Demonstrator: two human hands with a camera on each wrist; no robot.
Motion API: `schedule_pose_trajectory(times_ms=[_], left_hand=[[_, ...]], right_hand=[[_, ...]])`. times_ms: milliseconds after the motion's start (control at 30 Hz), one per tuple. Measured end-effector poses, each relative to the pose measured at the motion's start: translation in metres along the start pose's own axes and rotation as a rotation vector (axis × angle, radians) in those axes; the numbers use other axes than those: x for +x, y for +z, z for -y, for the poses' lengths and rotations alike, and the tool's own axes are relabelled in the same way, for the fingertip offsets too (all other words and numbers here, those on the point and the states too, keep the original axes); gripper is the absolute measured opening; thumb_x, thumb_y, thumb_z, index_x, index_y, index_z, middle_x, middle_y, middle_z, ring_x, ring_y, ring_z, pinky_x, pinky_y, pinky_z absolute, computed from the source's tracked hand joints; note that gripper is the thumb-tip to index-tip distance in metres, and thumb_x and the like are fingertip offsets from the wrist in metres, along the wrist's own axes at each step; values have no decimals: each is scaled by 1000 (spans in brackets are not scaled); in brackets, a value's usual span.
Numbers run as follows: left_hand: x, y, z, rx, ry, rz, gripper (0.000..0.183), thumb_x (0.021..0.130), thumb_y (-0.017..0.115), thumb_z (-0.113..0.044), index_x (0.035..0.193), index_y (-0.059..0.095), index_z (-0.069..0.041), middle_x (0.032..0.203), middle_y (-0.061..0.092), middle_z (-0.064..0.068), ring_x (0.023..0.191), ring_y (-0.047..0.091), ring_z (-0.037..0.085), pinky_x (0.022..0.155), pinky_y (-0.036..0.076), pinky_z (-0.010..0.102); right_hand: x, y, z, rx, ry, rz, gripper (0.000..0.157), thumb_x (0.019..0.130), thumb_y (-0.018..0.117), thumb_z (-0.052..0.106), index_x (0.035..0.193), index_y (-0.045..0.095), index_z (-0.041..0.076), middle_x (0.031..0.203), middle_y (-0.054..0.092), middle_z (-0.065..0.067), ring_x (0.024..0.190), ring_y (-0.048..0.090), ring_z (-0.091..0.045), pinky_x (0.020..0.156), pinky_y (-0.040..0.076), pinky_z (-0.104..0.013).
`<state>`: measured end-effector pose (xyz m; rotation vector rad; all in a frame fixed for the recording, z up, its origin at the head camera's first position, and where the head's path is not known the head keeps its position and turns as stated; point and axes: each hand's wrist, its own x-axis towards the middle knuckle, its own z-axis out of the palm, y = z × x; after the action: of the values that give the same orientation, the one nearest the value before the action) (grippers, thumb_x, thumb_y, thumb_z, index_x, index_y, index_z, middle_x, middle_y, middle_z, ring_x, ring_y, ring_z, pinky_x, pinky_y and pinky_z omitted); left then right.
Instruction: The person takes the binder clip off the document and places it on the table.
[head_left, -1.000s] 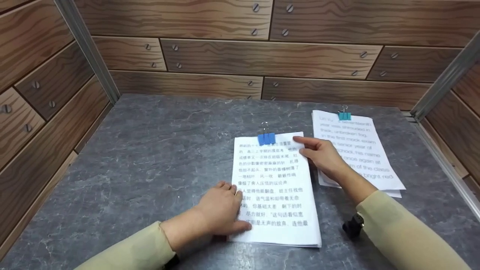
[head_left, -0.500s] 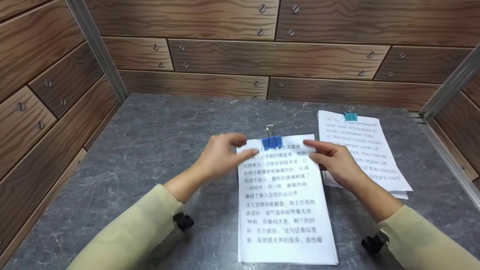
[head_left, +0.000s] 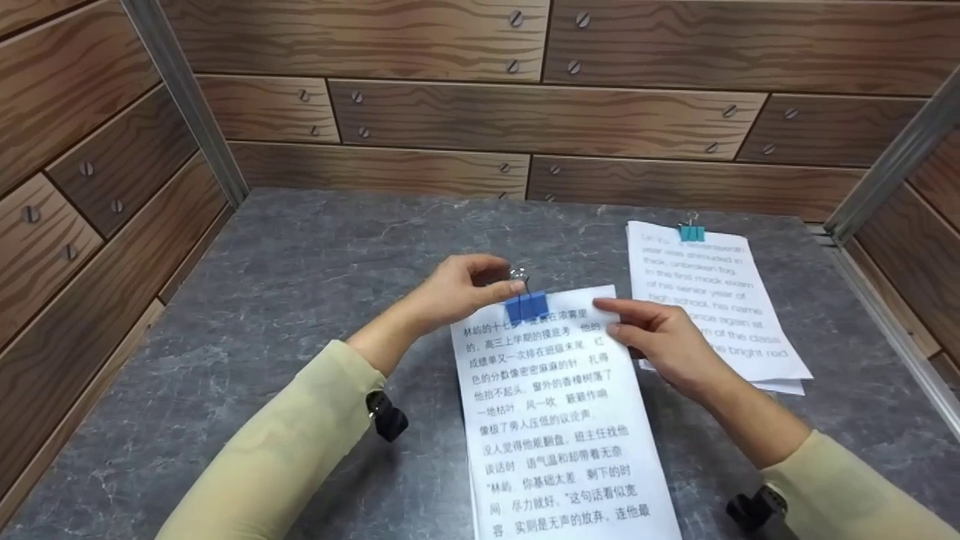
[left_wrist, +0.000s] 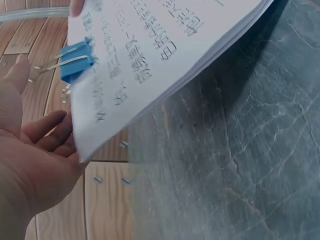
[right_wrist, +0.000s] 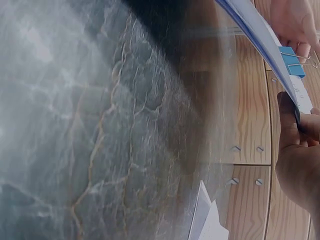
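Observation:
A stack of white sheets [head_left: 555,420] with printed Chinese text is raised off the table, its far edge tilted up. At its top sits a blue binder clip [head_left: 527,306] with wire handles. My right hand [head_left: 667,341] pinches the stack's upper right edge, thumb [right_wrist: 289,117] on one face and fingers on the other. At the upper left corner is my left hand [head_left: 465,289], its thumb close by the clip's handle. In the left wrist view, the left thumb [left_wrist: 17,75] and fingers stand apart, the fingers behind the corner of the sheets.
Another stack of sheets [head_left: 705,300] with large English print lies at the right, held by a teal binder clip [head_left: 691,233]. The grey marbled table [head_left: 337,247] is bordered by wood-patterned walls [head_left: 435,112] and metal posts [head_left: 187,97].
My left hand has moved from the stack's lower left side up to the clip. The stack has been lifted and drawn nearer, with my right hand still at its upper right edge.

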<state>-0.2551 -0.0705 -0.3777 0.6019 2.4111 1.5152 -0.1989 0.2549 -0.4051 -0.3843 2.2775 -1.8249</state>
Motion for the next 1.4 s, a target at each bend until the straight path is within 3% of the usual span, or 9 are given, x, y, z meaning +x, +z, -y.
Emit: schedule_pose_trajectory(times_ms=[267,533,800,1067,1233,1400], left_hand=[[4,0,4,-82,-26,25,60,102,72,-46,143,65,-3,128,72,4,121,66,20,104,53,39],[6,3,8,-156,-8,36,51,104,71,-40,137,69,-2,128,71,18,122,66,35,100,55,40],[6,5,7,-189,-7,45,45,106,69,-33,134,69,2,125,72,20,121,67,34,108,51,51],[5,8,4,-165,-23,57,41,109,63,-30,132,65,4,127,69,24,120,66,32,105,53,39],[6,5,1,-154,1,9,38,110,62,-28,131,65,3,121,71,18,115,68,27,104,54,37],[5,-10,-1,-261,50,-56,39,112,58,-21,133,60,11,119,69,21,111,68,27,106,54,37]], right_hand=[[-2,3,0,-2,3,6,44,106,66,8,149,59,-1,128,72,-21,98,76,-20,78,62,-30],[-3,5,0,-5,7,3,45,106,66,8,149,59,-2,128,72,-21,99,75,-19,79,62,-29],[-2,6,-1,20,14,16,45,106,65,6,150,58,-2,128,72,-21,99,76,-20,78,62,-29],[-2,7,0,11,-5,26,45,106,65,6,149,58,-3,133,69,-25,102,76,-21,81,63,-30],[1,7,-1,0,-15,26,43,106,63,3,149,58,-4,134,68,-27,103,76,-21,81,63,-31],[1,5,-1,-20,-13,27,43,106,63,3,148,59,-4,134,68,-26,102,76,-20,80,63,-30]])
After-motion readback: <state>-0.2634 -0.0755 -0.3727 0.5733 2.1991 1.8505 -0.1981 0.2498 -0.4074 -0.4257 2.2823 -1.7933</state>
